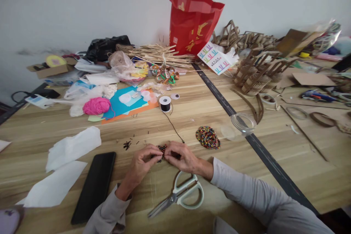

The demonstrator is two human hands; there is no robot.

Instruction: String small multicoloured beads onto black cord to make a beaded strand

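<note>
A small string of dark beads (162, 148) is pinched between my two hands, just above the table. The fingertips of my left hand (144, 159) close on its left side. My right hand (182, 156) grips the right side, with thumb and forefinger together. From a white spool of black cord (165, 104) a thin line runs down to my right hand. To the right lies a coiled heap of multicoloured beads (207, 137). Scissors with white handles (189, 192) rest below my right hand, and short black cord scraps (127, 145) lie beyond my left.
A black phone (93, 187) and white paper (74, 148) lie at left. Pink yarn (96, 106) sits on coloured sheets behind. A red bag (193, 23), bamboo sticks (156, 55) and small woven baskets (256, 80) stand at the back. A clear tubing coil (243, 123) lies right.
</note>
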